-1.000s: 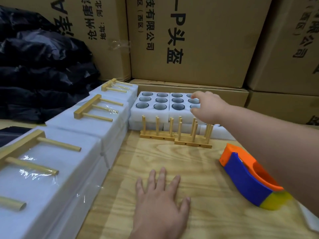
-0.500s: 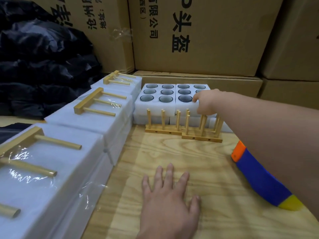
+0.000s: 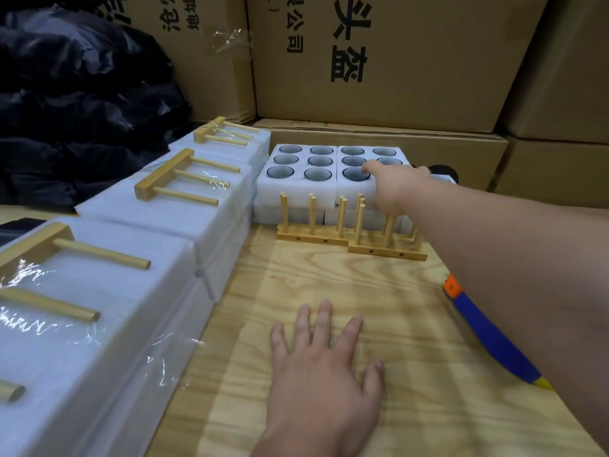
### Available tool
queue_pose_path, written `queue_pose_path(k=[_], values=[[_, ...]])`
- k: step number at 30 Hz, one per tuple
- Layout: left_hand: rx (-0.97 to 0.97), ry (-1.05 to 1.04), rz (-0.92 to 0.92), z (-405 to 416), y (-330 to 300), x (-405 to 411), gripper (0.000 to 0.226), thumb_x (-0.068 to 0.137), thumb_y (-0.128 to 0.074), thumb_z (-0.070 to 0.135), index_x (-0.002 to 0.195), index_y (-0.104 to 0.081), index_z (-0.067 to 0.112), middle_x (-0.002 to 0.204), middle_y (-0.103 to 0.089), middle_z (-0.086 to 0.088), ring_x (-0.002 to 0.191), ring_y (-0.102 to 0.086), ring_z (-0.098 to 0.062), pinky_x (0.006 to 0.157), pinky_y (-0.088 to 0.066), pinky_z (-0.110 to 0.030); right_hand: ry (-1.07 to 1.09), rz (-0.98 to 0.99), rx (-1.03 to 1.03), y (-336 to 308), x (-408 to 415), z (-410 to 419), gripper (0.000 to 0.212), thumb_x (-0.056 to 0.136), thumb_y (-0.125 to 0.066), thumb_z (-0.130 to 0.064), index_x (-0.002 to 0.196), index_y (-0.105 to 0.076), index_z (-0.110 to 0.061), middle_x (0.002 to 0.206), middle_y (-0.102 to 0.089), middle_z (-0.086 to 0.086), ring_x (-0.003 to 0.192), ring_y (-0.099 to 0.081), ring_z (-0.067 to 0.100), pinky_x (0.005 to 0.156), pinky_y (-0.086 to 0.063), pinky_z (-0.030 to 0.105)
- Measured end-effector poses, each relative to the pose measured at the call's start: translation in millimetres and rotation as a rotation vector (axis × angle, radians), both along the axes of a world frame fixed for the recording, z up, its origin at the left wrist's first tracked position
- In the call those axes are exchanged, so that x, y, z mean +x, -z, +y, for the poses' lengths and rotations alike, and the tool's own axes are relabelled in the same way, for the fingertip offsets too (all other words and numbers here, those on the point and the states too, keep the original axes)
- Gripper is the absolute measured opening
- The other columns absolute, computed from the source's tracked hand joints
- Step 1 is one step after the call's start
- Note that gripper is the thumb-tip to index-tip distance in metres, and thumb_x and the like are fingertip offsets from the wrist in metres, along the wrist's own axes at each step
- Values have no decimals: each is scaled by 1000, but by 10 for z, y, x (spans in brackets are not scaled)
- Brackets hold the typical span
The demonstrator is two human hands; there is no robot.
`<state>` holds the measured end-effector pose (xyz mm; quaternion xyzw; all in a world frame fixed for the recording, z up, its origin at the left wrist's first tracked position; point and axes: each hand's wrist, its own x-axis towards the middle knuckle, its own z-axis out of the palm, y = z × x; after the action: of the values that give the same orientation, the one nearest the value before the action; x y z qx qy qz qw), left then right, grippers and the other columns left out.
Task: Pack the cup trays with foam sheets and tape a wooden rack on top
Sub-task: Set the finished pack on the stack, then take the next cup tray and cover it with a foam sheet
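Note:
Two white foam cup trays stand side by side at the back of the table, the left tray point(image 3: 296, 191) and the right tray point(image 3: 349, 192), each with grey cups in round holes. My right hand point(image 3: 395, 189) grips the right tray's front edge, thumb on top beside a cup, fingers down the front face. Two wooden racks point(image 3: 311, 237) point(image 3: 385, 253) stand upright with pegs up, just in front of the trays. My left hand point(image 3: 326, 374) lies flat on the wooden table point(image 3: 379, 291), fingers spread, holding nothing.
Three taped foam bundles with wooden racks on top line the left side point(image 3: 164, 222). A blue, orange and yellow tape dispenser point(image 3: 487, 334) lies at the right, partly behind my forearm. Cardboard boxes point(image 3: 412, 61) wall the back. Black bags point(image 3: 66, 110) are piled at the far left.
My right hand has dropped from above the right cup tray to its front edge and taken hold of it. The left hand has stayed flat on the table.

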<state>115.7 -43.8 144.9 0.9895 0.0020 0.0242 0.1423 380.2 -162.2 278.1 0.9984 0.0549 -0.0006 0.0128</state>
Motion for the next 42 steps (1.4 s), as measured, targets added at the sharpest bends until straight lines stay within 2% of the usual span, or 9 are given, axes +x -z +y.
queue_pose_path(k=[5, 9, 12, 15, 23, 31, 36, 40, 42], values=[[-3, 1, 3, 2, -12, -11, 78, 84, -10, 76, 157, 6, 52, 170, 17, 11, 155, 24, -18, 117, 21, -57, -104, 62, -21, -64, -14, 17, 68, 79, -50, -28, 122, -26, -75, 120, -45, -6, 119, -48, 42, 86, -44, 50], [-6, 1, -2, 5, -18, -13, 78, 85, -11, 76, 157, 6, 52, 170, 16, 11, 155, 24, -18, 117, 22, -57, -116, -59, -25, -69, 13, 15, 56, 84, -59, -28, 132, -43, -53, 113, -60, -4, 103, -51, 30, 83, -30, 46], [2, 6, -3, 12, -9, -16, 78, 85, -11, 76, 157, 5, 52, 170, 16, 10, 155, 23, -18, 117, 20, -57, -122, -139, -19, -135, -28, -12, 51, 87, -58, -22, 130, -44, -48, 98, -60, -2, 94, -49, 29, 84, -27, 47], [1, 4, -2, 16, -4, -23, 78, 84, -10, 76, 157, 5, 52, 170, 15, 11, 155, 22, -17, 118, 19, -57, -116, -230, 17, -250, -100, -82, 49, 91, -55, -18, 130, -42, -46, 93, -56, -1, 93, -48, 30, 87, -30, 48], [28, -2, -3, 5, -27, -27, 78, 84, -8, 75, 158, 1, 50, 171, 10, 9, 157, 16, -18, 121, 13, -56, -197, -546, 254, -653, -652, -285, 37, 95, -54, -22, 128, -48, -38, 113, -63, 5, 107, -57, 36, 102, -33, 52], [8, -5, 5, -5, -46, -37, 73, 88, -15, 71, 158, -12, 49, 172, 0, 6, 158, 7, -20, 122, 9, -57, -395, -551, 483, -701, -2018, -522, 44, 92, -68, -35, 133, -52, -37, 107, -61, -5, 102, -58, 28, 97, -45, 48], [9, 7, 28, -8, -84, -44, 68, 91, -19, 62, 157, -18, 47, 172, -7, 4, 158, 3, -23, 123, 6, -59, -444, -465, 344, -393, -2700, -662, 45, 86, -64, -41, 130, -57, -33, 110, -69, -1, 103, -61, 26, 94, -42, 48], [11, 6, 23, -12, -150, -82, 66, 91, -19, 48, 155, -34, 39, 169, -23, 3, 157, -6, -24, 123, 0, -59, -461, -413, 205, -47, -3065, -779, 46, 80, -64, -41, 125, -53, -38, 94, -62, -6, 93, -62, 27, 92, -39, 45], [27, 30, 55, 28, -152, -82, 71, 91, -19, 47, 161, -20, 36, 171, -13, 6, 158, 0, -23, 124, 0, -59, -484, -407, 165, 118, -3200, -825, 47, 77, -66, -39, 123, -55, -38, 88, -56, -8, 85, -61, 25, 90, -42, 48]])
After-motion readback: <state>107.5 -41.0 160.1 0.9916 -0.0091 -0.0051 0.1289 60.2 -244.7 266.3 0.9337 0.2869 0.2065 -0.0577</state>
